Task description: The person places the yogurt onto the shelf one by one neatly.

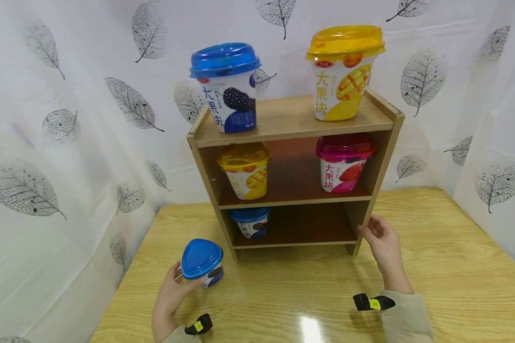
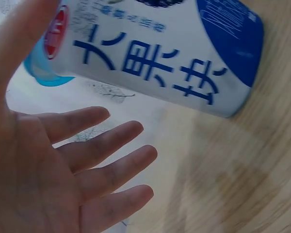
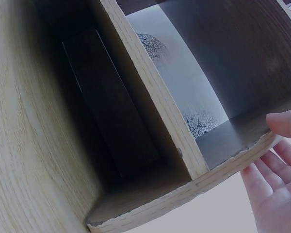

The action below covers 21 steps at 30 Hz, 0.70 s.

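My left hand [image 1: 170,291] is beside a blue-lidded yogurt cup [image 1: 200,261] at the table's left. Its fingers are extended and spread in the left wrist view, and the thumb lies over the cup's white, blackberry-printed side [image 2: 150,53]; whether it touches cannot be told. On the right, my right hand [image 1: 384,243] grips the side panel of a small wooden shelf [image 1: 293,201], thumb at the front edge and fingers outside. The right wrist view shows this hand [image 3: 276,179] on the panel's edge [image 3: 223,167].
On the shelf's top stand a blue-lidded cup [image 1: 229,90] and a yellow-lidded cup [image 1: 343,71]. The middle tier holds a yellow-lidded cup [image 1: 246,171] and a pink-lidded cup [image 1: 344,164]. Another blue-lidded cup [image 1: 252,223] sits bottom left. Leaf-printed curtain [image 1: 68,166] surrounds the table [image 1: 279,295].
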Tool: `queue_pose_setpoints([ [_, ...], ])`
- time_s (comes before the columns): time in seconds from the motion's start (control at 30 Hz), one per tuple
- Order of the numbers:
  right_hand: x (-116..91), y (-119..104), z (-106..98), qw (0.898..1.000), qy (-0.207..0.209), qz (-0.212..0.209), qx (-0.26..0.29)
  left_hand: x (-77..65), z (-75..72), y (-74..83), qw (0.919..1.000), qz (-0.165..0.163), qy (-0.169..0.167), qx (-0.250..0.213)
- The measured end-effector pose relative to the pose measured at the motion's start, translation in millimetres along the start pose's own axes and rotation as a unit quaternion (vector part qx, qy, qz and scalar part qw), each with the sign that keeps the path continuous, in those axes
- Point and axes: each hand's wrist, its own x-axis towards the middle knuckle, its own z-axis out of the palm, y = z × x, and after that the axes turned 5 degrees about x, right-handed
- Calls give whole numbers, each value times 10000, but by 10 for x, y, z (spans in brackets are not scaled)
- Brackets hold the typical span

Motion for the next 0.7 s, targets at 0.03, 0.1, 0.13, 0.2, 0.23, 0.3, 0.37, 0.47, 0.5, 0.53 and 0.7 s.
queue_pose_setpoints([
  [0.03,-1,2,-1,10000,3,0,-11,-7,5,12,10000,11,-40,-18],
  [0.1,-3,6,-3,10000,7,12,-58,-14,17,27,9999,106,-73,1],
  [0.13,-4,9,-3,10000,18,29,-86,-10,26,24,9998,160,-82,14],
  [0.2,-7,9,0,9999,24,72,-125,2,42,12,9997,230,-74,6],
  [0.23,-9,8,1,9998,21,88,-152,11,52,-2,9996,290,-58,-6],
  [0.3,-8,5,7,9998,20,113,-165,30,70,-25,9991,409,-43,-85],
  [0.37,-4,8,10,9997,22,144,-174,48,88,-42,9984,523,-21,-194],
  [0.47,1,3,10,9998,21,142,-133,80,113,-48,9953,901,-33,-368],
  [0.5,2,18,5,9998,20,130,-125,91,121,-45,9938,1027,-43,-414],
  [0.53,8,42,-3,9999,14,105,-92,103,130,-44,9923,1162,-52,-436],
  [0.7,84,305,-94,9987,-112,-176,457,143,165,-22,9854,1600,-100,-580],
])
